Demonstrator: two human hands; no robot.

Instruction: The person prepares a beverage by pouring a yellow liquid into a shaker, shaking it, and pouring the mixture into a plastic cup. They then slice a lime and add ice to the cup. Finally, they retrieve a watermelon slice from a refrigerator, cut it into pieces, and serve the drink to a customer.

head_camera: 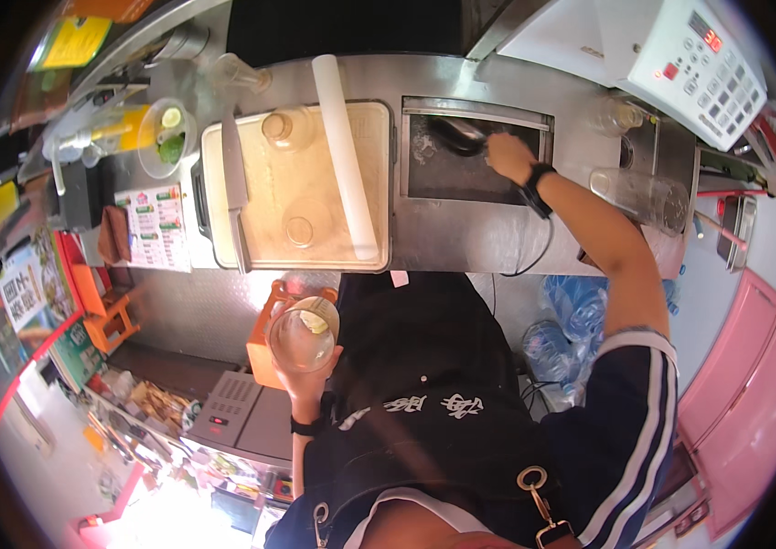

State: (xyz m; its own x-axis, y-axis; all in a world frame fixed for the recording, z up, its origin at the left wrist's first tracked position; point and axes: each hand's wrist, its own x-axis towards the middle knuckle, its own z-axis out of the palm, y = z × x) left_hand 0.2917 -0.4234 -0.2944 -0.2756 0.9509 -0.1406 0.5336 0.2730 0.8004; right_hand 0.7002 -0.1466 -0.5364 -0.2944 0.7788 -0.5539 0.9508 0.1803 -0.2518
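Note:
My left hand (305, 374) holds a clear cup (302, 340) upright in front of the black apron (422, 343). A pale citrus piece (314, 322) shows inside the cup, near its rim. Over the counter, my right hand (510, 159) grips a dark, shiny scoop (460, 136). The scoop is inside a rectangular recessed bin (449, 180) set into the steel counter, and it looks slightly blurred. Bits that look like ice lie by the scoop. The handle is mostly hidden in my fist.
Left of the bin, a cutting board (264, 233) carries a knife (237, 185), a white rod (346, 158) and two clear vessels. A clear tall container (638, 199) lies to the right. A keypad machine (696, 75) stands back right. Cut limes fill part of a plastic cup (167, 141).

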